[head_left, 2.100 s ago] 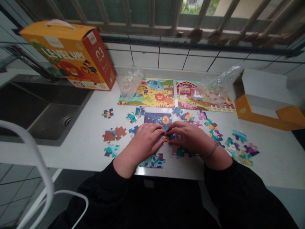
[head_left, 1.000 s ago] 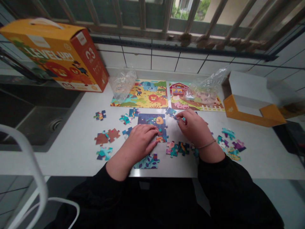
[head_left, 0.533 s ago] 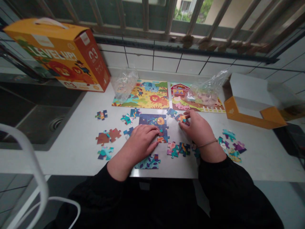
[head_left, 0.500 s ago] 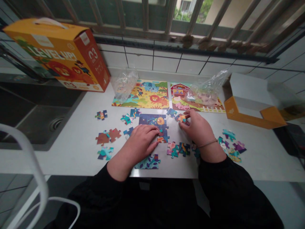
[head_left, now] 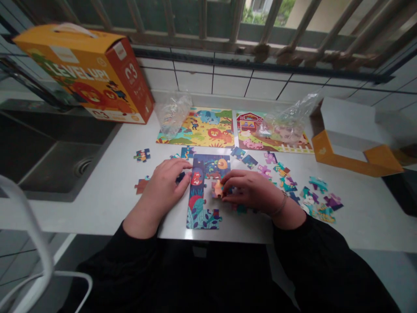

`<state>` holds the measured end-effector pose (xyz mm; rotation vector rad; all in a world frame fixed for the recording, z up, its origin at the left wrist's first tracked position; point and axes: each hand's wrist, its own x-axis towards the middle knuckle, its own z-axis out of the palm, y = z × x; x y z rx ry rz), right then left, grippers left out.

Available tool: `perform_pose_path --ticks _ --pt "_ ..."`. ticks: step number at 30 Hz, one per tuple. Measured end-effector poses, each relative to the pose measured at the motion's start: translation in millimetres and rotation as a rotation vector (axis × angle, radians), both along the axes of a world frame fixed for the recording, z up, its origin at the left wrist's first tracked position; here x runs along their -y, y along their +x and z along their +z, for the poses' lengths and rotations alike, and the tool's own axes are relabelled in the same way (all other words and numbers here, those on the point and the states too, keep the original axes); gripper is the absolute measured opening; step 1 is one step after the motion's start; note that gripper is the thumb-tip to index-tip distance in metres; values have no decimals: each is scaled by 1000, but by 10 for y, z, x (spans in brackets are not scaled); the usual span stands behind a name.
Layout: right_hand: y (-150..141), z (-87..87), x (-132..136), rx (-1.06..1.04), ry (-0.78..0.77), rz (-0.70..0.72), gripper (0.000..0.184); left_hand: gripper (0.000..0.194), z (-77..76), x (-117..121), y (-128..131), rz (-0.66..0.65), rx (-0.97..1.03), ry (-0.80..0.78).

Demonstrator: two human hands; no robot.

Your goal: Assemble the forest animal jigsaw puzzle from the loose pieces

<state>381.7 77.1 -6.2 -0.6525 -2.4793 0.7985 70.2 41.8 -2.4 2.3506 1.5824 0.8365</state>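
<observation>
Right hand [head_left: 249,191] holds an orange puzzle piece [head_left: 217,188] at the gap of a C-shaped, partly joined puzzle [head_left: 196,191]

Directions are taken from that gap, with 12 o'clock toward the barred window [head_left: 182,17]. The joined puzzle lies on a white counter [head_left: 122,169], its long side running from 12 to 6, its hollow facing 3 o'clock. The right hand reaches in from 3, the orange piece pinched between thumb and fingers; it is the nearer hand. The piece looks roughly square, so no long axis stands out.

The left hand [head_left: 166,187] rests at 9 o'clock, relaxed, fingers loosely bent, no piece visible in its grip. Its fingertips come right up to the puzzle's outer edge; whether they touch it cannot be told.

Loose pieces [head_left: 288,183] spread from 1 to 3 o'clock, with another cluster [head_left: 317,198] farther out at 3. Two picture boards, a safari scene [head_left: 211,127] and a farm scene [head_left: 250,130], lie side by side near 12.

Hard to make out: whether the held piece hovers or touches the counter, and its edge under the fingertips. The right hand partly covers pieces beneath it; the left hides part of a brown piece [head_left: 140,186]. Crumpled clear plastic [head_left: 172,117] veils the safari board's left end. A white tube [head_left: 39,243] is cut off at far left.
</observation>
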Motion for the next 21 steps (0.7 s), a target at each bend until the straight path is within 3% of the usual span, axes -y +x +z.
perform_pose_path --ticks 9,21 --pt "-193 -47 151 158 48 32 11 13 -58 13 90 -173 24 -118" --pt "-199 -59 123 174 69 60 11 8 -81 6 89 -177 -47 -198"
